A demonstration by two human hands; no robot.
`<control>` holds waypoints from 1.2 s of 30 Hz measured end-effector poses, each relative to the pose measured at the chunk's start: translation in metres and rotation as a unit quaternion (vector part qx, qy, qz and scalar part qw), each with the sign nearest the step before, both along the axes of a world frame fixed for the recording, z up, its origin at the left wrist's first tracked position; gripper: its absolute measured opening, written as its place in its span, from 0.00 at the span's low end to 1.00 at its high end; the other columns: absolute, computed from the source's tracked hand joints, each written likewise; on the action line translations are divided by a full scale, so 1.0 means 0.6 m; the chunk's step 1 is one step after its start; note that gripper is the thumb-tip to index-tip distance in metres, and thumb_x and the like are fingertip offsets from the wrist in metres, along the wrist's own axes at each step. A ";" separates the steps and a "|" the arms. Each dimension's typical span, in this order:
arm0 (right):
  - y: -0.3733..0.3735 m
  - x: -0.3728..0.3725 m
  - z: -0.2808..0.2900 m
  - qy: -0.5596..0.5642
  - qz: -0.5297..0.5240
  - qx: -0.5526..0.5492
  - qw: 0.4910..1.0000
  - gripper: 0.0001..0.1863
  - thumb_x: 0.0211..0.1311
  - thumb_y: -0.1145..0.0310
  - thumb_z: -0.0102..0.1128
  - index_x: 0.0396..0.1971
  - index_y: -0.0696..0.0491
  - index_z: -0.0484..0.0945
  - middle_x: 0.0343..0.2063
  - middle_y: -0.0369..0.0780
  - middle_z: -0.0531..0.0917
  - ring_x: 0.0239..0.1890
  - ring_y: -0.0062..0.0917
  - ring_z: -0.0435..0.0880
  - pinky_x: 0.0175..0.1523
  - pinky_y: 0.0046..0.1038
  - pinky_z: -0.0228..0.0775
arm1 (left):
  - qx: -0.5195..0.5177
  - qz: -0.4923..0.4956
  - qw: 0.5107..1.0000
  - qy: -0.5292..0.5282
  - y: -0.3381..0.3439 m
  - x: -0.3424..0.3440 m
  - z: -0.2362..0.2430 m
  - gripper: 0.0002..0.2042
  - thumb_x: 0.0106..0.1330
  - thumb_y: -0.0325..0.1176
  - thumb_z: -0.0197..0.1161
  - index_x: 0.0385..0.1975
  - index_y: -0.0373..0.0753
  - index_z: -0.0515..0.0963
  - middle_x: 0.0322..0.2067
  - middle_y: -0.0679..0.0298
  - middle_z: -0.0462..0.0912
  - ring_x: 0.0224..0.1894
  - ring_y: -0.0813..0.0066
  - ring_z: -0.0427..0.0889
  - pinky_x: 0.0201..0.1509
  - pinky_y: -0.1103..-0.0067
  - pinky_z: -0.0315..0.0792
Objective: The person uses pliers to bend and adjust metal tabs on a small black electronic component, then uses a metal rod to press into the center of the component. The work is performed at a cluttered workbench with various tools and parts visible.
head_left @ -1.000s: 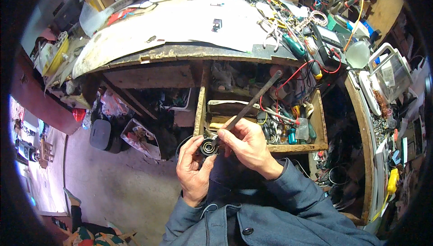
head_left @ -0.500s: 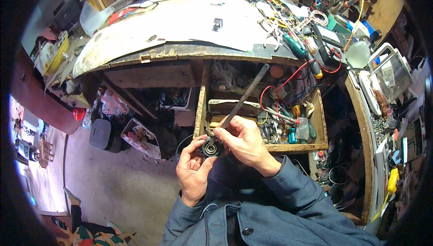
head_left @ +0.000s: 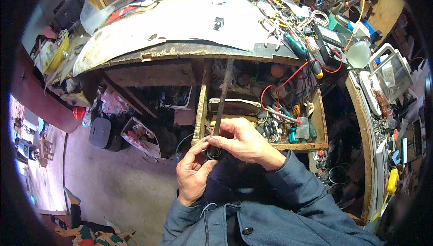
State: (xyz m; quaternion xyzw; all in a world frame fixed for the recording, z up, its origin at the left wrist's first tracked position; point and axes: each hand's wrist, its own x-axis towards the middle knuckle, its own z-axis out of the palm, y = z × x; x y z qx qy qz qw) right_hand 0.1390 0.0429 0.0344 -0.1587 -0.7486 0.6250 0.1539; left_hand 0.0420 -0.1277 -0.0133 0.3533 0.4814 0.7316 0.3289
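Near my body, my left hand (head_left: 193,174) pinches a small round black part (head_left: 214,152) with rings in its face. My right hand (head_left: 243,141) is closed on a long, narrow, dark flat bar (head_left: 223,90), perhaps a file or a blade. The bar rises almost upright from my right fingers toward the bench edge, and its lower end meets the round part. Fingers of both hands come together there, so the exact contact is hidden.
Beyond my hands, an open wooden drawer (head_left: 293,147) holds cables, screwdrivers and small parts. Pliers (head_left: 272,34), a green-handled screwdriver (head_left: 294,45) and red test leads (head_left: 288,81) lie at the bench's right. A person's patterned clothing (head_left: 92,236) shows at lower left.
The bar has swung from a rightward slant to nearly upright, its far end moving left. My right fingers have shifted over the round part and now cover more of it.
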 end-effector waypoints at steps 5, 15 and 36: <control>0.036 0.012 0.022 -0.048 0.107 0.056 0.992 0.08 0.70 0.70 0.67 0.43 0.57 0.83 0.32 0.31 0.85 0.35 0.13 0.80 0.39 0.21 0.74 | -0.049 -0.021 0.998 0.018 -0.007 0.005 0.009 0.25 0.64 0.13 0.66 0.62 0.27 0.73 0.66 0.50 0.74 0.65 0.65 0.76 0.70 0.72 0.72; 0.015 0.026 0.020 0.036 -0.055 -0.186 0.980 0.07 0.72 0.68 0.64 0.40 0.56 0.82 0.31 0.32 0.84 0.30 0.12 0.80 0.35 0.21 0.75 | -0.001 -0.012 1.000 0.007 0.003 -0.004 0.019 0.24 0.64 0.15 0.68 0.62 0.28 0.74 0.65 0.49 0.74 0.62 0.65 0.79 0.67 0.73 0.75; -0.065 0.041 -0.004 0.149 -0.215 -0.187 0.947 0.05 0.69 0.76 0.66 0.38 0.57 0.78 0.31 0.33 0.84 0.32 0.13 0.82 0.37 0.17 0.75 | -0.004 0.113 0.990 0.083 0.018 0.018 0.021 0.25 0.58 0.13 0.71 0.55 0.32 0.71 0.58 0.56 0.72 0.57 0.69 0.81 0.58 0.77 0.81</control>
